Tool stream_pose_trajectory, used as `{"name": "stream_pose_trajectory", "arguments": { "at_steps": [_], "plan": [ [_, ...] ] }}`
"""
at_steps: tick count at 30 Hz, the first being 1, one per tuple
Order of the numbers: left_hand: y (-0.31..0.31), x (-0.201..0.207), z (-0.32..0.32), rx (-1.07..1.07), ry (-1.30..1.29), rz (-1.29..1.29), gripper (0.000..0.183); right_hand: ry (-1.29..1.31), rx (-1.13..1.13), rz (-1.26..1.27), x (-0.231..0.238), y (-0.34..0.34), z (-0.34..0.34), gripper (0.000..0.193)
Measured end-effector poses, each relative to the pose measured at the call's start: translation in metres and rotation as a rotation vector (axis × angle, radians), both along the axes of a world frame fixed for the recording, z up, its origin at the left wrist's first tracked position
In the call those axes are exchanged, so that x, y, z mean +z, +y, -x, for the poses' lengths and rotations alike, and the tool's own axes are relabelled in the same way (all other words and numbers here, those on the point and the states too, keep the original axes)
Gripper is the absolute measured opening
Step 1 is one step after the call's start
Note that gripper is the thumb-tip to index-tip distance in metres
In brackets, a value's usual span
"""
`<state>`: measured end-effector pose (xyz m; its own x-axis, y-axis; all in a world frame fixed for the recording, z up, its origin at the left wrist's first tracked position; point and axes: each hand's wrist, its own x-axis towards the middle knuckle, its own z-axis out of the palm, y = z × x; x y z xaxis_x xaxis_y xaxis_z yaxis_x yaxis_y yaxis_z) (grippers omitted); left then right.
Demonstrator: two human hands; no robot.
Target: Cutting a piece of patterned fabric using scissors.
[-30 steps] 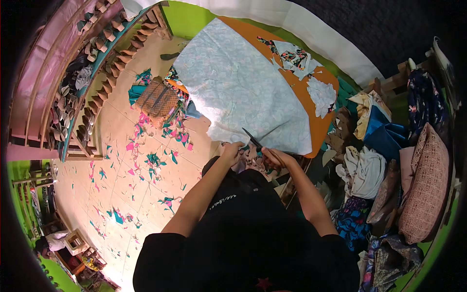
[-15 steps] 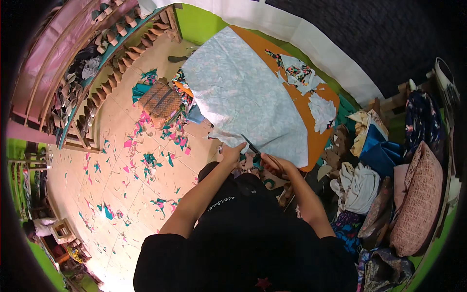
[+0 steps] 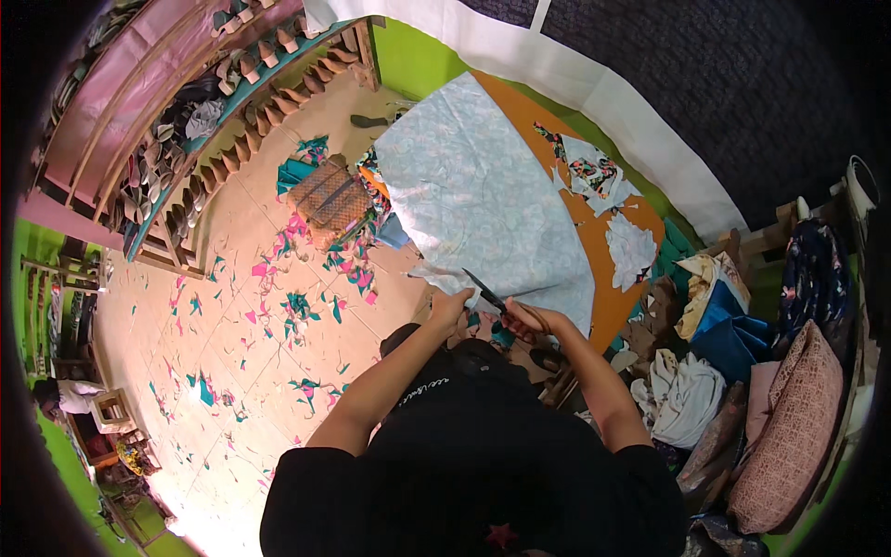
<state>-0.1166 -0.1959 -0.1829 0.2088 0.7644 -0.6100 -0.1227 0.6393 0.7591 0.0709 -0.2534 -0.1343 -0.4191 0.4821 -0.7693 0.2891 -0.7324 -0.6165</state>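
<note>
A large pale blue-white cloth [image 3: 483,176], its faint floral print showing through, lies spread over a brown table. At its near edge my left hand [image 3: 452,308] pinches a narrow strip of the cloth, the fingers closed on it. My right hand [image 3: 526,320] is wrapped round the handles of a pair of dark scissors [image 3: 484,290]. The blades point away and to the left, across the cloth's near edge and just right of my left hand. How far apart the blades stand is hard to make out.
The brown tabletop [image 3: 608,288] shows along the cloth's right side, with patterned scraps [image 3: 594,172] on it. A woven brown bag [image 3: 329,200] sits on the floor among coloured offcuts [image 3: 297,306]. Shoe racks [image 3: 200,139] stand left; piled fabrics [image 3: 682,395] and a cushion [image 3: 789,427] lie right.
The whole view has shifted, so the scene sits lower and further right. More of the scissors' blades shows above the cloth. Both hands keep their holds.
</note>
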Motion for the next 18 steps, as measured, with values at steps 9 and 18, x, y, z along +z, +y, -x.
{"name": "stream_pose_trajectory", "arguments": {
  "at_steps": [9, 18],
  "plan": [
    [0.036, -0.035, 0.003, 0.029, 0.466, -0.703, 0.051, -0.069, -0.191, -0.066, 0.043, -0.015, -0.040, 0.051],
    [0.092, -0.026, -0.003, -0.574, 0.845, -0.947, 0.063, -0.733, -0.555, -0.777, 0.017, 0.193, -0.086, 0.047]
  ]
}}
